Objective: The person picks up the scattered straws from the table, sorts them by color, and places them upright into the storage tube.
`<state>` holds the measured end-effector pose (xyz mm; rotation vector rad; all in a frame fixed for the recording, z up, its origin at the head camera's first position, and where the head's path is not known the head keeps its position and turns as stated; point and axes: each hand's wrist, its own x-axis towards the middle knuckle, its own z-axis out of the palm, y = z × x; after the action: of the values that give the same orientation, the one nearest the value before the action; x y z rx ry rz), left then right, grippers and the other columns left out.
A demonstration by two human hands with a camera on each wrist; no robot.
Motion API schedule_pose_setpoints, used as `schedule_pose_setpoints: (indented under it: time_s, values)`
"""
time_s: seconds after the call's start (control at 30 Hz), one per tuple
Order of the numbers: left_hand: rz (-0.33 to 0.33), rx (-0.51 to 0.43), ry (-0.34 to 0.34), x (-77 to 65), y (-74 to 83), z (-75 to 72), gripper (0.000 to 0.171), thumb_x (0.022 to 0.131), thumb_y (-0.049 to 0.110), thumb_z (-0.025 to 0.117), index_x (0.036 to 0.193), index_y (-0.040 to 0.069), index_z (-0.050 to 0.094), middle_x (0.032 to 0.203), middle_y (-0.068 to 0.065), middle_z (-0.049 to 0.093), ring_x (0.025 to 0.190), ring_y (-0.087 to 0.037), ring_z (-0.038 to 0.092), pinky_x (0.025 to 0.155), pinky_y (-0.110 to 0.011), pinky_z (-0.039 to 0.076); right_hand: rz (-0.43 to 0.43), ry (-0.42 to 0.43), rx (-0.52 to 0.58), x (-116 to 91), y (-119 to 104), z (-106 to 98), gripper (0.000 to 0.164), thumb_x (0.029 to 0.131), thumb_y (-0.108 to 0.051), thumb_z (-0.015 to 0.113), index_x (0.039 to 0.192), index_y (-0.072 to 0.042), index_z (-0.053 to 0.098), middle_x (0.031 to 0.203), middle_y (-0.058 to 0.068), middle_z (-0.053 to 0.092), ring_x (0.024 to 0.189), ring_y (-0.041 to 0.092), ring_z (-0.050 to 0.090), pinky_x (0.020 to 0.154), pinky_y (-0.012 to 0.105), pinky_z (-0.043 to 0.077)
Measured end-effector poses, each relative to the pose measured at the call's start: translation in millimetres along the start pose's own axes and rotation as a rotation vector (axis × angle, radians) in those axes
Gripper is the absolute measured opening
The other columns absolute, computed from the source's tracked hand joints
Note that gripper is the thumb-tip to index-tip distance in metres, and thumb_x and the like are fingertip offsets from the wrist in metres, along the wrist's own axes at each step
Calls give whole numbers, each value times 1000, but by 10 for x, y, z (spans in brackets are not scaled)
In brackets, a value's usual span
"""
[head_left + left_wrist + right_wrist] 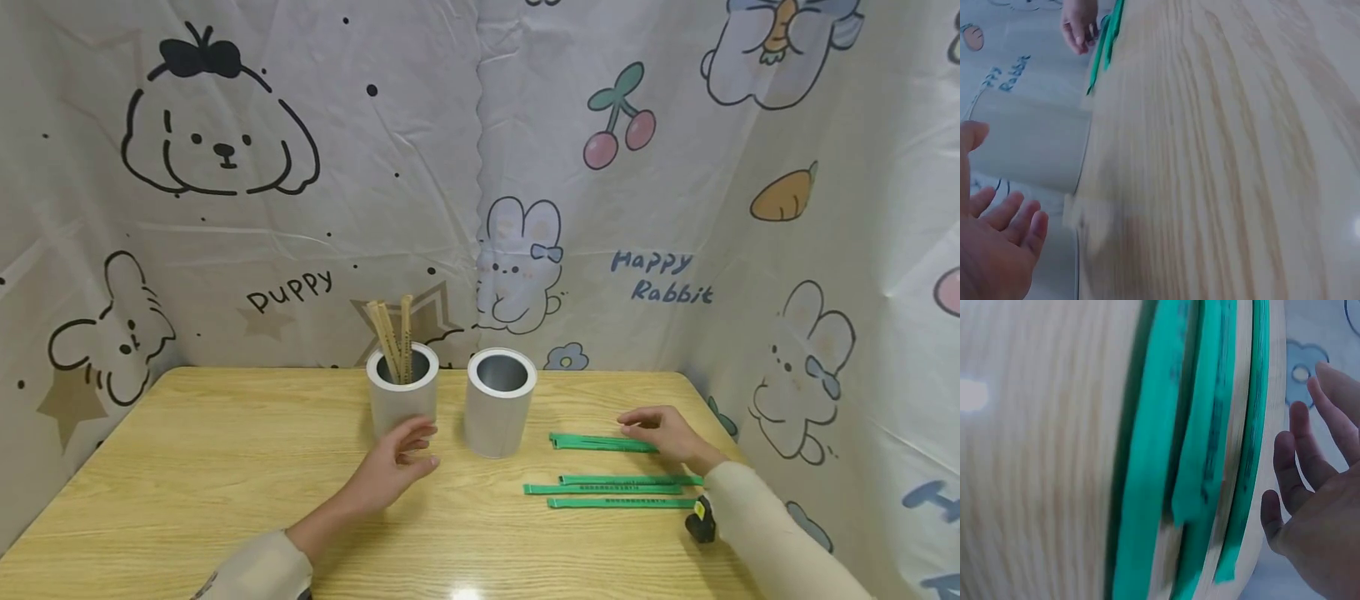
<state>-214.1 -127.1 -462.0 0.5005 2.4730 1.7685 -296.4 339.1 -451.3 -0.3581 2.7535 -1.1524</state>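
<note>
My left hand [386,471] hovers in front of the left white canister [401,407], its fingers relaxed and holding nothing. Several thin tan printed sticks [406,329] lean inside that canister. Beside it stands a second white canister [497,423], whose grey inside shows no sticks. On the right, my right hand [667,435] is over the far green printed stick packets [592,442], fingers loosely bent. In the right wrist view the right hand [1319,519] has its fingers spread apart with nothing between them. Three more green packets [622,503] lie nearer me, roughly parallel.
The wooden table [225,467] runs back to a printed cloth curtain [420,167] with cartoon animals. The curtain also closes off the left and right sides. A small black object with a yellow mark [701,521] sits at my right cuff.
</note>
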Motion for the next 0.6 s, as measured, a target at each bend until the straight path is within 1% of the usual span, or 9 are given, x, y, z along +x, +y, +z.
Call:
schedule_pose_setpoints:
  time_s: [0.07, 0.13, 0.3, 0.47, 0.6]
  values:
    - [2, 9, -7, 42, -14, 93, 64, 96, 17, 69, 153, 11, 39, 152, -23, 48, 135, -44, 50, 106, -55, 47, 11, -8, -16, -2, 64, -50, 38, 101, -23, 63, 129, 2, 65, 134, 25, 62, 113, 30, 64, 92, 39, 57]
    - [-4, 4, -3, 84, -25, 191, 70, 94, 15, 72, 154, 13, 36, 154, -22, 44, 138, -44, 47, 107, -59, 45, 35, -2, -37, -7, 135, -95, 37, 101, -23, 63, 128, 2, 66, 132, 25, 63, 114, 32, 64, 93, 43, 56]
    - [-14, -31, 22, 183, -31, 398, 84, 89, 12, 76, 158, 12, 28, 158, -22, 37, 141, -46, 41, 110, -63, 42, 65, -5, -85, -35, 298, -202, 37, 100, -24, 65, 126, 1, 68, 131, 24, 65, 117, 37, 62, 96, 49, 54]
    - [-4, -25, 47, 254, -44, 531, 92, 88, 12, 77, 160, 8, 20, 157, -26, 34, 141, -48, 39, 110, -66, 41, 60, -52, -72, -56, 371, -257, 34, 98, -21, 67, 125, 0, 69, 129, 23, 67, 117, 36, 62, 99, 51, 52]
    - [-16, -17, 68, 319, -64, 588, 97, 87, 14, 78, 161, 9, 16, 158, -26, 32, 143, -50, 37, 111, -66, 39, 58, -94, -51, -57, 386, -275, 34, 98, -19, 67, 125, 1, 68, 130, 24, 66, 118, 36, 62, 100, 52, 52]
